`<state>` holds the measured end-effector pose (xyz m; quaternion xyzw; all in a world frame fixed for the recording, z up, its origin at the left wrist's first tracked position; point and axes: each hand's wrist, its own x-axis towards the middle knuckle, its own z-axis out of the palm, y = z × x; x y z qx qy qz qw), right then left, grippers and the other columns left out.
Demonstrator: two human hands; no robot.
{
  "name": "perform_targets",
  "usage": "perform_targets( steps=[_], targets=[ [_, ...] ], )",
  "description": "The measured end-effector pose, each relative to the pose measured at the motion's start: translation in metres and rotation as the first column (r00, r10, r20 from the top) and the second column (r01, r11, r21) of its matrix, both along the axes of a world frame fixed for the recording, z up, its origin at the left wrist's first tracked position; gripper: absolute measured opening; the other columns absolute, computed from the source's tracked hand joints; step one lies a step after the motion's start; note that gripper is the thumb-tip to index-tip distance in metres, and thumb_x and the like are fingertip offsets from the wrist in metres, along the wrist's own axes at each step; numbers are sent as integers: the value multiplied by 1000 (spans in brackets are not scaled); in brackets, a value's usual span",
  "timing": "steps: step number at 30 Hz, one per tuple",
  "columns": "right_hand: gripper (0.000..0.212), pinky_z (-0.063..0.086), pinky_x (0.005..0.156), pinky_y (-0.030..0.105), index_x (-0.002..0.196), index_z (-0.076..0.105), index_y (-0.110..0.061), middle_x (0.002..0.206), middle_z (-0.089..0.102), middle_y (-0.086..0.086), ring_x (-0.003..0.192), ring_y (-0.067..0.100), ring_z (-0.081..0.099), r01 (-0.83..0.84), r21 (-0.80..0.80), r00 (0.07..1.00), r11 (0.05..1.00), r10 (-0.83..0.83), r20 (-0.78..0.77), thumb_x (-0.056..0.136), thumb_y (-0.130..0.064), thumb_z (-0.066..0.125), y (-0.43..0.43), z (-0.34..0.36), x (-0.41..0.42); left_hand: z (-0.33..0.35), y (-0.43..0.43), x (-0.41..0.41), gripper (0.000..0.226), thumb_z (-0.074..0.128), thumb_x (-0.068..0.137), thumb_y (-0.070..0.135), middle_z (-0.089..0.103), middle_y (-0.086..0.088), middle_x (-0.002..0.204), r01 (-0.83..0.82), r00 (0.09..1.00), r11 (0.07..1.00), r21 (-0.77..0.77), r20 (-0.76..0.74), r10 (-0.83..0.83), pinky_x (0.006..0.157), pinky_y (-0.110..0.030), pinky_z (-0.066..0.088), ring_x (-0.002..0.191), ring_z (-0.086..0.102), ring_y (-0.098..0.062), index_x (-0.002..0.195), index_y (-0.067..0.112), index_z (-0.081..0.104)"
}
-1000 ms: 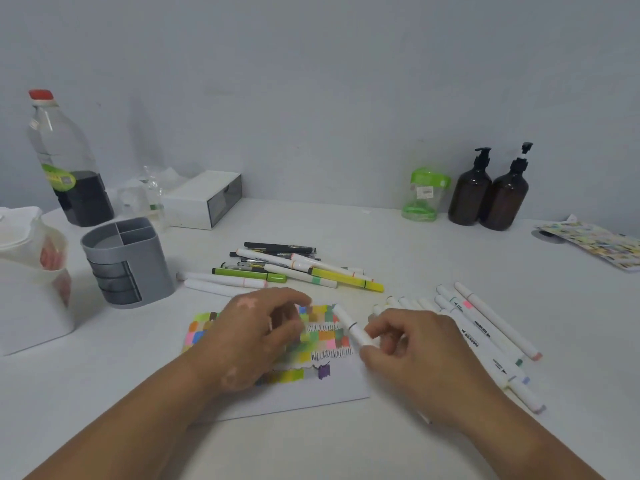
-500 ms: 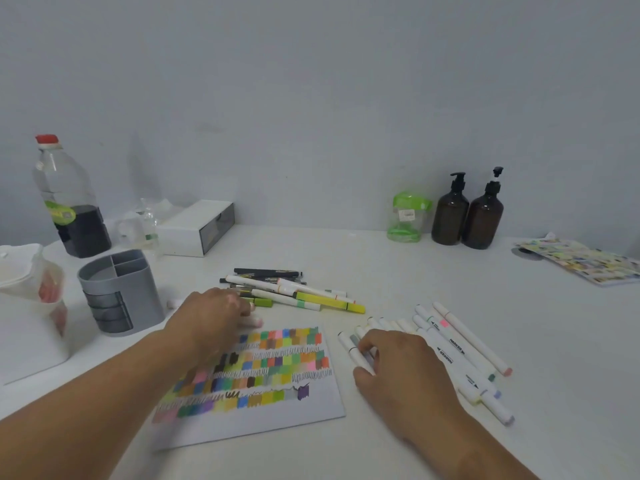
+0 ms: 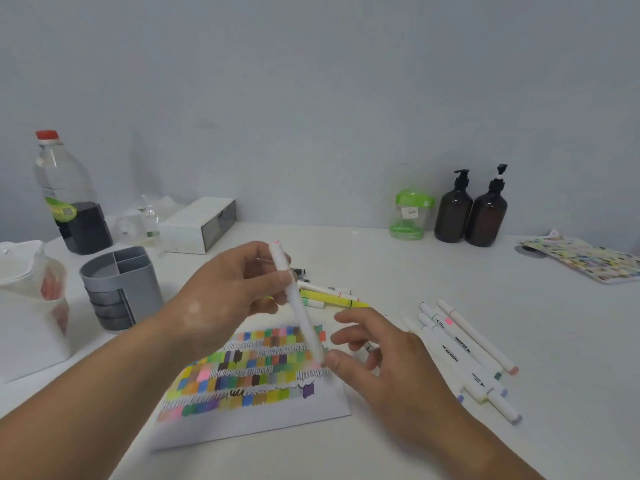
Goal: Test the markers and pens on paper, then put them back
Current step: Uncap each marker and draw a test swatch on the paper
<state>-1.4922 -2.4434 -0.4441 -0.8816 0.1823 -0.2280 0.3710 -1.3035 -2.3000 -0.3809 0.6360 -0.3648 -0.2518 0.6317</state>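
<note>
My left hand (image 3: pixel 221 299) is raised above the paper (image 3: pixel 249 424) and pinches a white marker (image 3: pixel 298 306) with a pink end pointing up. The marker slants down to the right. My right hand (image 3: pixel 391 368) hovers beside its lower end with relaxed fingers, the thumb at the marker's tip. The paper is covered with rows of colour swatches. Several white markers (image 3: pixel 460 348) lie in a row to the right. A pile of pens and highlighters (image 3: pixel 332 299) lies behind the paper. The grey pen holder (image 3: pixel 117 289) stands at the left.
A white container (image 3: pixel 27 306) sits at the far left, a bottle with dark liquid (image 3: pixel 69 195) and a white drawer box (image 3: pixel 197 225) behind. A green jar (image 3: pixel 410 214) and two brown pump bottles (image 3: pixel 453 209) stand by the wall. A coloured sheet (image 3: pixel 581 259) lies far right.
My left hand took a white marker from the table beside the holder and lifted it over the paper. My right hand left the marker row and rose toward the marker's lower end.
</note>
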Motion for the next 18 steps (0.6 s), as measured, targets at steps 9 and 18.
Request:
perform_targets(
  steps=[9,18],
  targets=[
    [16,50,63,30,90,72,-37,70,74,2,62,15,60,12,321,973,947,-85,215,87,-23,80,-6,1,3,-59,10,-1,12,80,78,17,72,-18,89,-41,998,999,10,-42,41,79,-47,57,75,66,-27,87,19,73],
    [26,47,49,24,86,75,-17,62,57,9,55,19,52,-176,580,929,795,-61,366,64,-19,89,-6,1,6,-64,10,-27,20,43,106,38,68,26,75,57,763,949,309,600,-241,64,-10,37,75,53,3,102,36,63]
  ],
)
